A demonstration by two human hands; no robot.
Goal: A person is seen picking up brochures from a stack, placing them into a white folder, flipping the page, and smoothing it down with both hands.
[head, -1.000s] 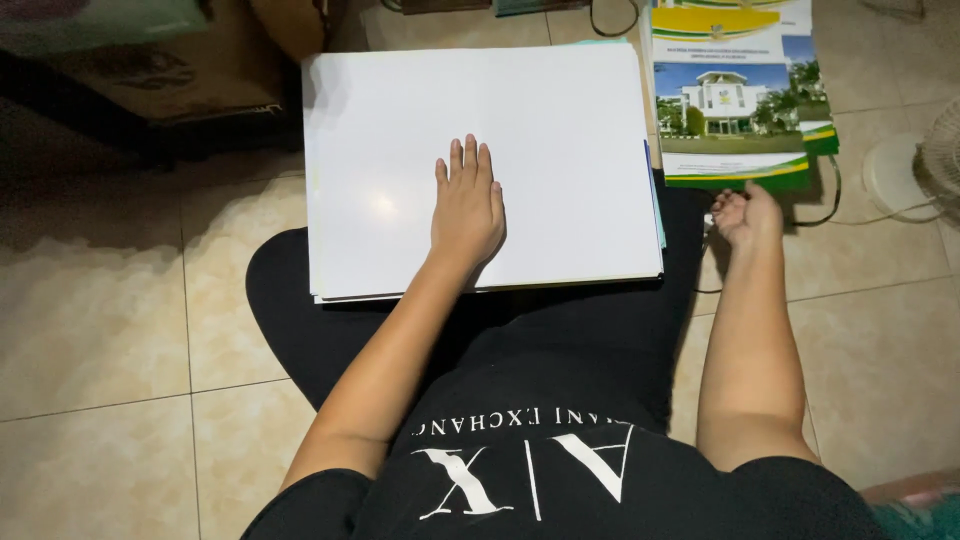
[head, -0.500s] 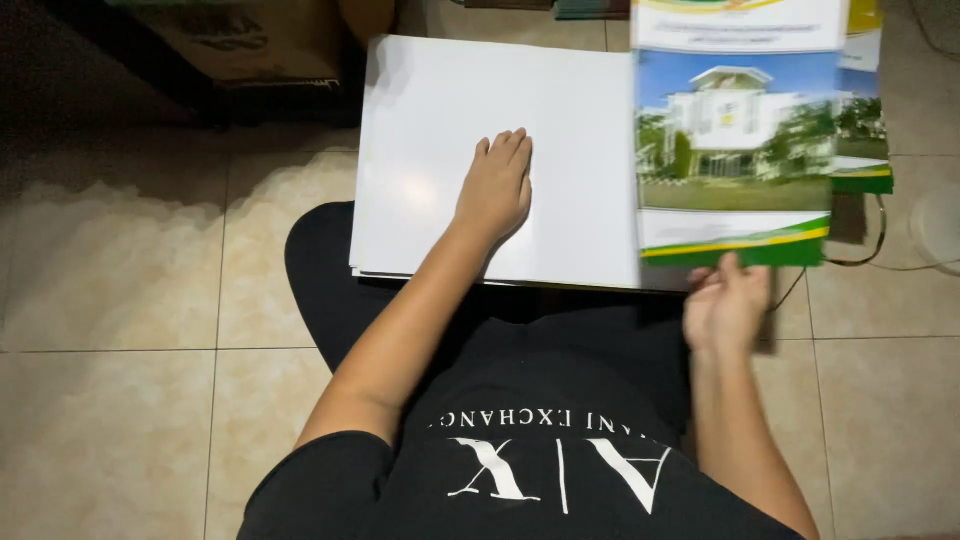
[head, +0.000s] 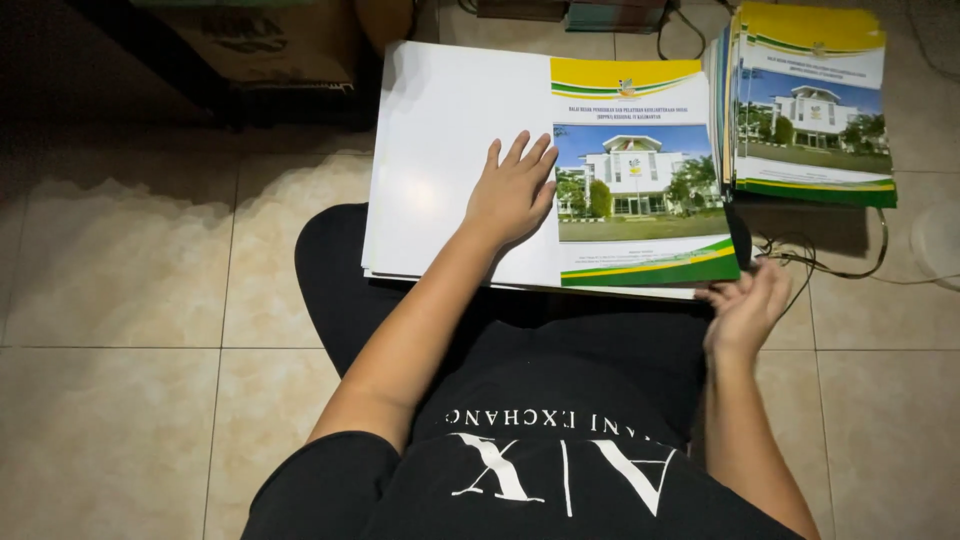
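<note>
A tiled floor (head: 130, 400) is spreading out under everything, and the person is sitting on it in dark clothes, a large white sheet stack (head: 440, 150) resting across the lap. The left hand (head: 512, 195) is lying flat on that white surface, palm down, fingers stretched out and slightly spread — pressing rather than gripping, closed on nothing. Just beside its fingertips, on the side toward the other hand, a printed cover sheet (head: 640, 170) is lying on the white stack, showing a yellow band at the top, a photograph of a white building under blue sky, and green and yellow stripes at the bottom; the left hand's fingers are touching or nearly touching its edge, and I cannot tell which. The right hand (head: 745, 305) is hovering at the near corner of that cover sheet, fingers loosely curled and apart, their tips just beside the paper's lower edge — whether they are pinching the corner is not clear from this view. Beyond the right hand, farther from the body, a pile of matching covers (head: 810, 100) is sitting on the floor, its edges fanned. A thin dark cable (head: 830, 268) is trailing across the tiles just beside the right hand.
</note>
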